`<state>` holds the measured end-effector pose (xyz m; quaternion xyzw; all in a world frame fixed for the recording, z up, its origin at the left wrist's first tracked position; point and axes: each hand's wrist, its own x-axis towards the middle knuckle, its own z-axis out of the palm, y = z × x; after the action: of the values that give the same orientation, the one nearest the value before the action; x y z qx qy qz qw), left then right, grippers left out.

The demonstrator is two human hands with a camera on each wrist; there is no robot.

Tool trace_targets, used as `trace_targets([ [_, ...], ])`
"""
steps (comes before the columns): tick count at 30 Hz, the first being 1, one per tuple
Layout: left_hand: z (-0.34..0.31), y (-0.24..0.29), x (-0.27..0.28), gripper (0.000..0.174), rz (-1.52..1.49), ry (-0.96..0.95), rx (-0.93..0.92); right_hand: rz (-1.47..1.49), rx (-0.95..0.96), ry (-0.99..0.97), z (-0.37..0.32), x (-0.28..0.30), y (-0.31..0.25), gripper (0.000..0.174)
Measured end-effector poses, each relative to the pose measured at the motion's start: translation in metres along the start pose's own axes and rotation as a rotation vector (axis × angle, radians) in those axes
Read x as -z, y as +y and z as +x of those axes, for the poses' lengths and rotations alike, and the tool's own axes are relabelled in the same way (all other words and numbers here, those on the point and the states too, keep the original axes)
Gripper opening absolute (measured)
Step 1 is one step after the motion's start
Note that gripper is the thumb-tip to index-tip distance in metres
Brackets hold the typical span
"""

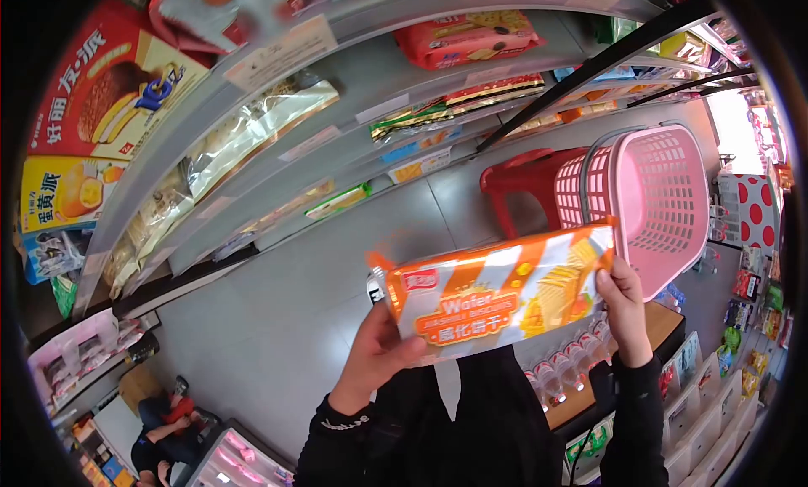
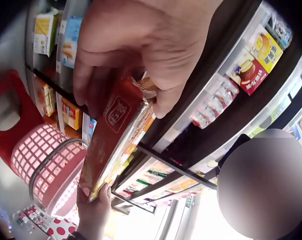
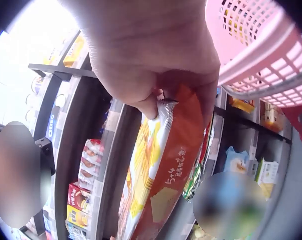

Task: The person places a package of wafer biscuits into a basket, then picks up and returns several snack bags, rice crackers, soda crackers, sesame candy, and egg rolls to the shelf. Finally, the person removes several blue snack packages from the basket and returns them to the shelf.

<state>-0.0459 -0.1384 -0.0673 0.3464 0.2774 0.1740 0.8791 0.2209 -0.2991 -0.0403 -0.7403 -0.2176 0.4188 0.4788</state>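
An orange, white and silver packet of wafer biscuits (image 1: 505, 293) is held up before the chest, its printed front facing the head camera. My left hand (image 1: 377, 356) grips its left end, thumb across the lower front corner. At the other end my right hand (image 1: 624, 306) pinches the packet with the thumb on the front. From the left wrist view, the packet's orange side (image 2: 113, 117) runs away from the left hand (image 2: 136, 45) towards the right. The right wrist view shows the right hand (image 3: 156, 65) with thumb and fingers on the crimped end.
A pink basket (image 1: 661, 205) with a grey handle sits on a red stool (image 1: 522, 180) beyond the right hand. Shelves of snacks (image 1: 295, 142) curve along the left and far side. Bottles (image 1: 564, 369) stand on a wooden surface at lower right. Another person (image 1: 164, 432) is at lower left.
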Motion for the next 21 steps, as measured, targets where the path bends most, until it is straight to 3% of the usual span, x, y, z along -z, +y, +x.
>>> trace_targets([
  [4,-0.022,-0.005,0.038,0.043,0.1,0.159,0.087,0.037,-0.038,-0.117,0.01,-0.044,0.007,0.016],
  [6,-0.033,-0.013,0.059,0.041,0.088,0.263,0.106,0.02,-0.14,-0.152,0.014,-0.062,0.01,0.015],
  [10,-0.045,-0.016,0.081,0.045,-0.046,0.365,0.059,0.068,-0.142,-0.166,0.021,-0.098,0.031,0.017],
  [21,-0.069,-0.01,0.146,0.046,-0.124,0.446,0.011,0.35,-0.126,-0.19,0.016,-0.169,0.041,0.016],
])
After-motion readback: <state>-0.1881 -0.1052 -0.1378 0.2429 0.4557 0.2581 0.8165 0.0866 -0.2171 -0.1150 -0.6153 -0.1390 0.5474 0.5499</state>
